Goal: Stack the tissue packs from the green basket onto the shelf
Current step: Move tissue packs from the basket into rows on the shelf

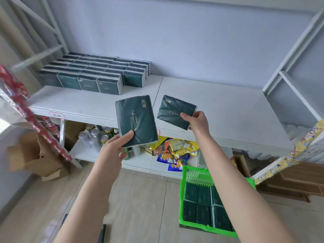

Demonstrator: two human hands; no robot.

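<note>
Forearms up close, both reaching out from the bottom of the view, so here's the layout. Left hand [114, 148] pinches the near end of one dark green tissue pack [135, 120], thumb on top, and its long axis points away from the hand, leaning slightly left. Right hand [194, 121] pinches the near right corner of a second pack [175, 111], which sits skewed with its long axis running off to the left of the hand. Both hang over the front of the shelf [219, 106], not set down yet. The stacked rows [91, 74] lie beyond and left of the left hand, so I'd guess that hand is nearer and goes first. Green basket [182, 223] sits below the right forearm, with spare packs [203, 204] inside, so plenty left.
</note>
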